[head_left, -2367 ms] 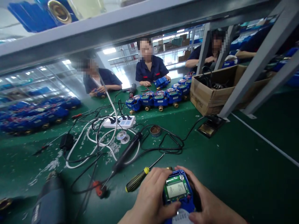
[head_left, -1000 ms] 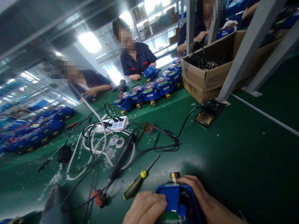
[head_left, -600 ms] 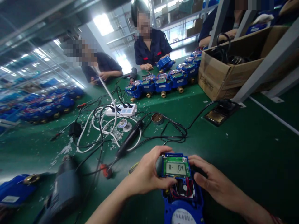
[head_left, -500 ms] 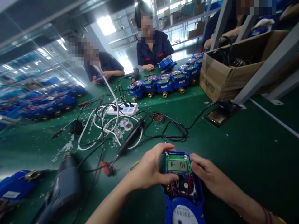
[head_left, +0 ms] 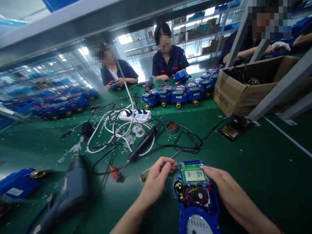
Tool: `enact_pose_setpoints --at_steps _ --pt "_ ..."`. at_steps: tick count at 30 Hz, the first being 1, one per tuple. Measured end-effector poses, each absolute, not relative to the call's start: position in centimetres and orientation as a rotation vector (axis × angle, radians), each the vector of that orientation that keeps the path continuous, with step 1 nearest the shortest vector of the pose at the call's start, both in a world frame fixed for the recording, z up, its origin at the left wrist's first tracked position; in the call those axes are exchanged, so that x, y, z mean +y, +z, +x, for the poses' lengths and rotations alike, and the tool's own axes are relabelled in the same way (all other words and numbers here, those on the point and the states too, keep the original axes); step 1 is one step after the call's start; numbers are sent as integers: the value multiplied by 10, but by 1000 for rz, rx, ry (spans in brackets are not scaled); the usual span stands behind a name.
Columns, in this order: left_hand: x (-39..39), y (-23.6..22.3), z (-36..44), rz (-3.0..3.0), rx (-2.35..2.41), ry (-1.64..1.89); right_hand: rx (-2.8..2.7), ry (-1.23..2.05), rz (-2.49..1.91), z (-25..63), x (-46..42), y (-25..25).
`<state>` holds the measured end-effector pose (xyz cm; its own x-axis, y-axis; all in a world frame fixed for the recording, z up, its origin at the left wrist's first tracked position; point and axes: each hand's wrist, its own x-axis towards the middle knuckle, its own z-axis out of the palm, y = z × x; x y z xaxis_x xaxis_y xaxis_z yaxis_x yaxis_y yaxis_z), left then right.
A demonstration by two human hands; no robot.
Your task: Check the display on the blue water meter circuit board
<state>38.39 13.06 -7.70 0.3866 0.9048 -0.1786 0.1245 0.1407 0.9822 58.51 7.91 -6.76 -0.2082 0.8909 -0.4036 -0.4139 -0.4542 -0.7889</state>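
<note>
Two bare hands are at the near edge, the left hand (head_left: 156, 180) and the right hand (head_left: 223, 188), with one opened blue meter (head_left: 196, 198) between them. One screwdriver (head_left: 146, 174) with a yellow-and-black grip lies by the left hand. Across the table stands a row of about seven blue meters (head_left: 179, 92), and far left lies a heap of more meters (head_left: 63, 104), too blurred to count. There is one white power strip (head_left: 136, 116), one soldering iron (head_left: 142, 148), one solder spool (head_left: 137, 128), one small round tin (head_left: 171, 127), one cardboard box (head_left: 243, 92) and one power drill (head_left: 71, 188). Three people (head_left: 168, 60) sit at the far side.
</note>
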Motion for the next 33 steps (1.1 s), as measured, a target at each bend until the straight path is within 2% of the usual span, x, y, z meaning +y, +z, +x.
enact_pose_setpoints --at_steps 10,15,21,26,33 --pt "127 -71 391 1278 996 765 -994 1648 -1235 587 79 -76" --pt "139 -67 377 1808 1054 740 -1187 1531 -1365 585 82 -73" --pt "157 -53 367 2335 899 443 -1341 1397 -1491 581 86 -67" --pt "166 -47 367 2582 844 256 -1203 1514 -1495 579 86 -67" --pt "179 -39 365 2450 600 238 -987 1658 -1348 576 83 -72"
